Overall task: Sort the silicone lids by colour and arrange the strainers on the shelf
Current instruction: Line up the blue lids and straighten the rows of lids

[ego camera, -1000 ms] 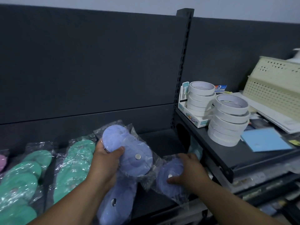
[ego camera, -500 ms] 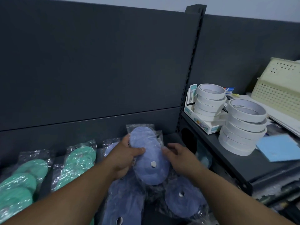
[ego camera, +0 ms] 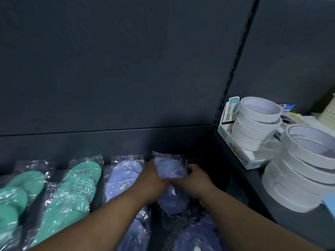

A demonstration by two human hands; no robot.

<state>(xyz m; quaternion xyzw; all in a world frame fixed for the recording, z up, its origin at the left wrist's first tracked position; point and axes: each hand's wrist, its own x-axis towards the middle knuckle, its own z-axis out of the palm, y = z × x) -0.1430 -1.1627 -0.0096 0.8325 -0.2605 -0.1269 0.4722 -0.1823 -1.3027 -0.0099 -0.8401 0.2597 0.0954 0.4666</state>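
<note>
Together, the left hand [ego camera: 154, 180] and the right hand [ego camera: 196, 180] grasp a clear plastic pack of lilac round silicone lids [ego camera: 169, 167]. The left fingers curl over its left edge and the right fingers pinch its right edge. The pack lies lengthwise on the dark grey metal shelf [ego camera: 203, 142], with its top end near the back panel. A small pale disc shows at the centre of the lid just below the hands. The film is crinkled and glossy, and no label on it can be read.

Just left of it lies a second clear pack of lilac lids [ego camera: 125, 173], partly under the left forearm. Further left are two clear packs of mint-green round lids [ego camera: 72, 192] [ego camera: 20, 189], side by side in parallel rows. Another bagged lilac lid [ego camera: 197, 236] lies at the bottom edge, between the forearms.

On the higher shelf to the right stand two stacks of white tape rolls [ego camera: 257, 124] [ego camera: 304, 163]. The rear stack sits in a white and teal cardboard box [ego camera: 243, 156] whose print is too blurred to read. A cream perforated plastic basket [ego camera: 331, 113] shows at the right edge.
</note>
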